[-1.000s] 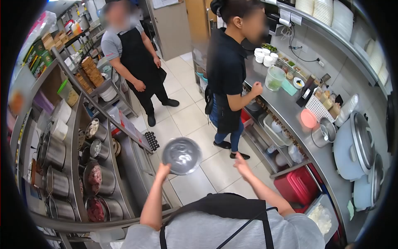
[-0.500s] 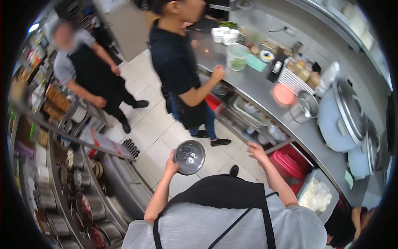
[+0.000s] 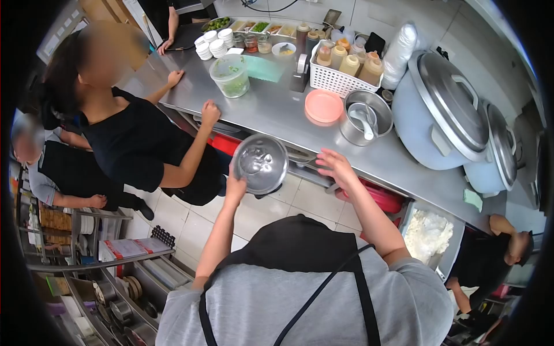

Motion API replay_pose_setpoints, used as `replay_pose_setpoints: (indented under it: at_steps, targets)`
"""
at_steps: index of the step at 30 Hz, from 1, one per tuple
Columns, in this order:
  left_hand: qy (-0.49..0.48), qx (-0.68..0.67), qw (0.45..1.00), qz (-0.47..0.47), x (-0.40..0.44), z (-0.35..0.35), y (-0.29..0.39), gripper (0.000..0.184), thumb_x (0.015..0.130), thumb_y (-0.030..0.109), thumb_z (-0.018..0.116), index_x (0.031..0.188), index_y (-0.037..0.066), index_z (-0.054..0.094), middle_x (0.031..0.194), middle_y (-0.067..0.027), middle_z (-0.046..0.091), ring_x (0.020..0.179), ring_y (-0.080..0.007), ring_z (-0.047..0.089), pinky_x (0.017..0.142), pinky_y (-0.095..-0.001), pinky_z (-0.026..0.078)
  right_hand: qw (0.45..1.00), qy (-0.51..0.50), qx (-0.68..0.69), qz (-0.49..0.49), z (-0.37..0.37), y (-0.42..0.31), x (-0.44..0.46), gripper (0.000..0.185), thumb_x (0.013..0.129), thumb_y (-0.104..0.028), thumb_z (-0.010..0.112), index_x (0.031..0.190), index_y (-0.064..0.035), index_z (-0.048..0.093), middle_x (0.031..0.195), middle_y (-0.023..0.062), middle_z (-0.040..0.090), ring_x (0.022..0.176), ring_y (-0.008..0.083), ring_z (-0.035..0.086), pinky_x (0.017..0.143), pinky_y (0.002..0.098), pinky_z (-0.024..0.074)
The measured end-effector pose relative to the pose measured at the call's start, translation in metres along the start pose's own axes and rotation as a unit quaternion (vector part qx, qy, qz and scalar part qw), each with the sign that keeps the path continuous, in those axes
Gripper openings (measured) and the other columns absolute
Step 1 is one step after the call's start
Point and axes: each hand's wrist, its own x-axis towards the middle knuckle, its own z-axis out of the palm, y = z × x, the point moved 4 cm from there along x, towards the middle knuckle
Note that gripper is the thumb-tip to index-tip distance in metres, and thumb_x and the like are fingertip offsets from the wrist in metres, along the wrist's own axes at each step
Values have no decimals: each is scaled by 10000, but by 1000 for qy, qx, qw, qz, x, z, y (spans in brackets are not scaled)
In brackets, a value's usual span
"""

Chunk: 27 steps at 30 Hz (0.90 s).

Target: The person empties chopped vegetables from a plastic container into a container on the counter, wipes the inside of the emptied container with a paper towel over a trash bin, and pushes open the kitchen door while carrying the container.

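Observation:
My left hand grips the rim of a round metal bowl, tilted so its shiny inside faces me. A few bright reflections show in it; I cannot tell whether anything lies inside. My right hand is raised near the counter's front edge with its fingers apart, holding nothing. Closest to it on the counter are a metal pot with a white ladle inside and a stack of pink plates.
The steel counter carries a white basket of sauce bottles, a clear tub with greens and large rice cookers. Co-workers stand left and lower right. A bin of white stuff sits right, shelving lower left.
My view has turned toward the counter, which now lies closer in front of me. The bowl stays in my left hand. A co-worker in black now faces me.

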Motion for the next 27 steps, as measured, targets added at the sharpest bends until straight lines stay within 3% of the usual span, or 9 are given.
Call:
replay_pose_setpoints:
  at_steps: [1,5,7,9,11,15,18,24,27]
  targets:
    - [-12,-85,992,-91,8,2,-11,629,681,-65,413,1295,41,328,1190,-166,496,1095,-262,495,930,-306,361,1000,-23,-16,-1,4,-8,10,491,866,-220,522,1284,-9,374,1224,135,457,1103,250,477,868,384,438]
    - [-3,-71,992,-107,20,-1,11,636,694,-54,416,1308,85,324,1177,-162,505,1089,-248,494,915,-314,374,985,-102,-128,-53,48,-47,69,503,861,-256,554,1273,-15,395,1187,85,476,1024,170,509,829,306,449]
    - [20,33,999,-34,27,-7,19,629,694,-66,412,1304,59,322,1184,-158,494,1095,-254,485,908,-320,381,976,-129,-159,-70,72,-64,110,509,858,-254,557,1276,-14,390,1180,77,479,1010,164,513,821,304,450]
    - [-10,-69,996,-63,45,-11,-15,571,712,-62,414,1275,5,343,1175,-159,499,1078,-256,499,899,-334,406,964,-160,-196,-87,101,-75,143,516,856,-253,559,1278,-13,386,1173,69,483,996,157,518,812,301,451]
    - [-9,-97,989,-107,51,-14,-15,554,710,-63,440,1251,3,340,1088,-189,524,951,-298,575,668,-397,545,965,-171,-183,-81,132,-90,181,540,849,-256,566,1286,-8,370,1164,72,492,975,160,528,785,305,460]
    - [-55,-194,945,-259,44,-16,9,537,718,-31,472,1238,16,348,1062,-181,537,842,-286,616,548,-372,569,962,-113,-237,-79,186,-118,250,772,815,-361,592,1369,-19,176,1335,166,353,935,243,566,700,338,517]
    - [-59,-203,952,-220,44,-21,14,624,736,30,513,1306,49,260,1130,-171,490,866,-268,605,539,-343,569,986,-57,-149,-46,211,-121,311,954,769,-462,614,1381,-46,11,1389,204,226,859,347,603,605,350,550]
    - [-36,-233,956,-173,50,-28,20,710,751,58,519,1359,122,157,1228,-149,387,927,-269,579,516,-335,568,984,-160,-59,50,225,-113,361,569,860,-237,486,1303,10,228,1293,253,339,816,369,614,582,357,562]
    - [-20,-254,953,-162,55,-21,23,690,752,57,505,1349,124,164,1205,-142,410,887,-278,598,529,-342,570,994,-93,-59,0,210,-117,356,442,845,-108,423,1237,45,288,1102,283,468,750,383,622,537,355,570]
